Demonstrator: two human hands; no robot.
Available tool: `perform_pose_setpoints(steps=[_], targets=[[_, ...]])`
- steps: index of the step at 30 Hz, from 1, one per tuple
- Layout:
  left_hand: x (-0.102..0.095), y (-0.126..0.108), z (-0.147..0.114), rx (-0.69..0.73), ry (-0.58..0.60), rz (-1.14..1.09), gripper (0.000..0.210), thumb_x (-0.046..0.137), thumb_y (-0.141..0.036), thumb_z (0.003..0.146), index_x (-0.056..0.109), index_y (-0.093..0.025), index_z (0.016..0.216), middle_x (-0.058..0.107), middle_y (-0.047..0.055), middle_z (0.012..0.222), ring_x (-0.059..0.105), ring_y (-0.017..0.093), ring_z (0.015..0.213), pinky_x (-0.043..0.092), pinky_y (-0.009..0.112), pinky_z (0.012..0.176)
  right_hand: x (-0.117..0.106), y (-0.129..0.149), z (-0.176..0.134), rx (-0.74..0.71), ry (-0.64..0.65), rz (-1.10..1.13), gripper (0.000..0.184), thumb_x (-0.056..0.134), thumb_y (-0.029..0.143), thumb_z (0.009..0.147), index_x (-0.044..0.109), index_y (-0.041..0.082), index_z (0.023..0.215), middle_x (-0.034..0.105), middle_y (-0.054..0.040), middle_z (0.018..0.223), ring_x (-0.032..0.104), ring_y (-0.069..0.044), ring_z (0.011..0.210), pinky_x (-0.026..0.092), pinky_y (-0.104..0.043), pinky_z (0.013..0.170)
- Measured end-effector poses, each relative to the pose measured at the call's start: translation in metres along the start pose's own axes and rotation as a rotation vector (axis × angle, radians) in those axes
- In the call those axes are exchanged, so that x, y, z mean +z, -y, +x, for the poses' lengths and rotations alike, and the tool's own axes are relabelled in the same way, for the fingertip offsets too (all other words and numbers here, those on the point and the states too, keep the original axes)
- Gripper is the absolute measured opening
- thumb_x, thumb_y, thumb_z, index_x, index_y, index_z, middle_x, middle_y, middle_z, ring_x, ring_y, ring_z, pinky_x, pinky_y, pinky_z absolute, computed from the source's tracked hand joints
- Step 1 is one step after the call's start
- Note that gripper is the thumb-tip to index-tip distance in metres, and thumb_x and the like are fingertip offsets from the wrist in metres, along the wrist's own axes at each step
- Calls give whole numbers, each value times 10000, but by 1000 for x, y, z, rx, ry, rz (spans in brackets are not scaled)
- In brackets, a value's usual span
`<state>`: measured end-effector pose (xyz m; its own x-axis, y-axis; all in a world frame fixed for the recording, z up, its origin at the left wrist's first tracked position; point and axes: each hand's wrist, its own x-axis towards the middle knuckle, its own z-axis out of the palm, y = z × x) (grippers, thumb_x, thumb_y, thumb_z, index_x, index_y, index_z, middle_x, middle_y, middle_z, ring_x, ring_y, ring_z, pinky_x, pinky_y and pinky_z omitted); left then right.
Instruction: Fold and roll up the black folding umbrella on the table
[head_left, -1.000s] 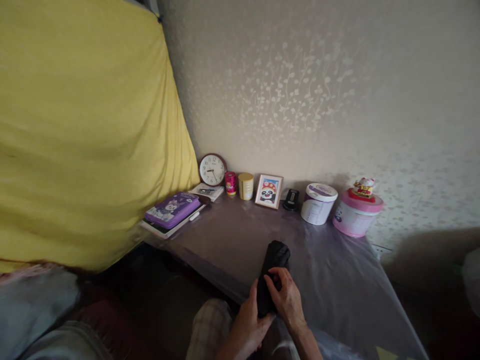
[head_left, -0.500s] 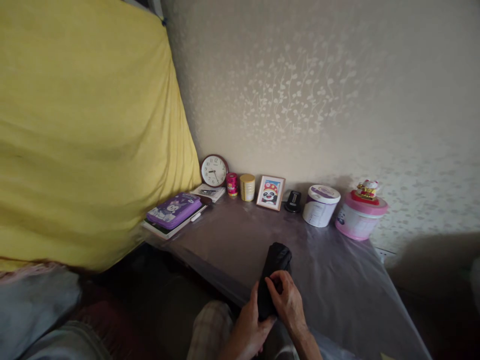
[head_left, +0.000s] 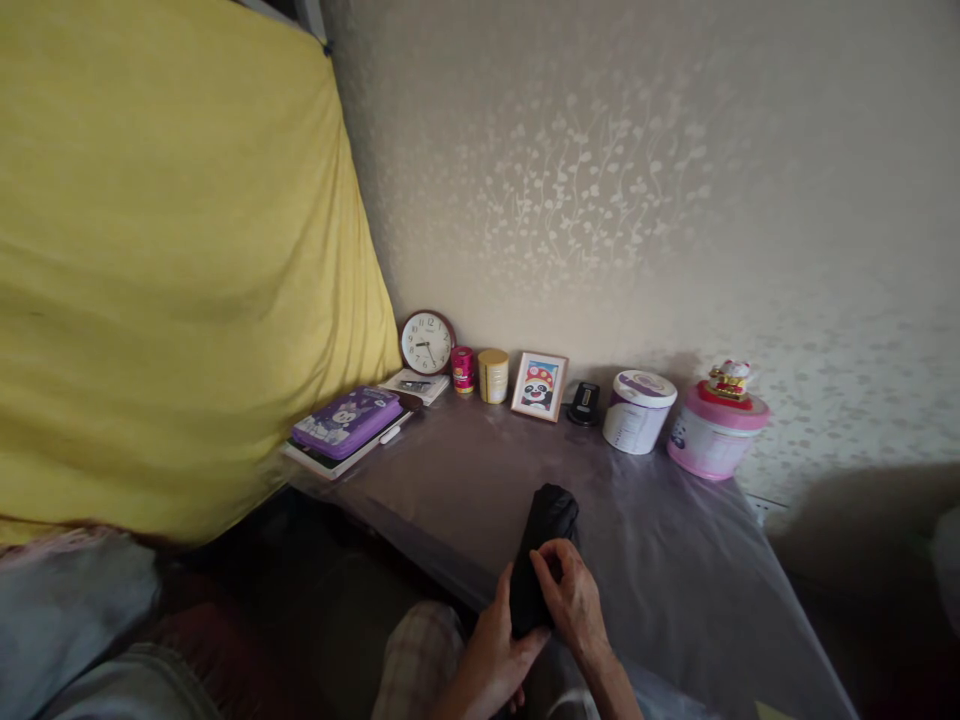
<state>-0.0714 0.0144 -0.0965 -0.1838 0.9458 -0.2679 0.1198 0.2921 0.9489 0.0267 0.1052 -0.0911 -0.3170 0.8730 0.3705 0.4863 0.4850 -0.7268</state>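
A black folded umbrella [head_left: 541,535], rolled into a short bundle of fabric, is tilted over the near edge of the table, its rounded far end pointing to the wall. My left hand [head_left: 499,645] wraps round its lower part from the left and below, thumb along the side. From the right, my right hand [head_left: 571,590] lies over the bundle with thumb and index finger pinched together on its upper surface. What exactly sits between those fingertips is too small to make out.
On the covered table [head_left: 465,470] along the wall stand a clock [head_left: 428,343], a pink can [head_left: 463,370], a yellow-lidded can [head_left: 493,377], a panda picture frame [head_left: 539,386], a black object [head_left: 584,403], a white-and-purple tub [head_left: 639,412] and a pink tub [head_left: 716,435] with a figurine. A purple case [head_left: 347,420] lies left.
The whole view has shifted very slightly. Both hands keep their grip on the umbrella, with only a tiny movement of the right fingers.
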Motion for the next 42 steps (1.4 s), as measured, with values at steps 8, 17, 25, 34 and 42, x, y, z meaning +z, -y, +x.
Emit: perform_pose_setpoints(steps=[8,17,25,34,42], targets=[[-4,-9,-4,-16,-5,16,741,545,-347,766,191,-238,1407,671,98,1016,502,83,327,386,223,335,5,-8,-5,74,-41,81,319,435,485,851,541,197,763,599,-14,687,573,-157,600,444,-260,603],[-9,-4,0,103,-8,12,679,562,-252,732,303,-153,1352,630,103,1150,656,180,871,506,239,713,-10,-29,-13,189,-136,303,413,461,592,787,529,192,705,570,0,604,546,-151,565,456,-237,557],[-17,-3,2,104,-26,56,628,564,-249,741,345,-148,1321,623,103,1156,626,181,982,466,245,836,-61,-73,-32,253,-165,9,469,476,662,710,553,203,650,577,2,530,530,-147,475,430,-234,484],[-16,-9,-8,-156,25,25,630,491,-524,783,267,-261,1310,584,-43,727,437,62,308,333,187,317,-58,-69,-35,285,-151,26,442,458,634,737,527,204,663,566,-4,561,516,-145,509,421,-237,495],[-27,-20,-9,-216,112,-140,569,449,-653,750,431,-240,1142,562,-64,598,428,70,340,332,182,348,-56,-65,-38,334,-168,216,404,509,587,749,570,187,745,598,-1,596,539,-139,520,448,-228,499]])
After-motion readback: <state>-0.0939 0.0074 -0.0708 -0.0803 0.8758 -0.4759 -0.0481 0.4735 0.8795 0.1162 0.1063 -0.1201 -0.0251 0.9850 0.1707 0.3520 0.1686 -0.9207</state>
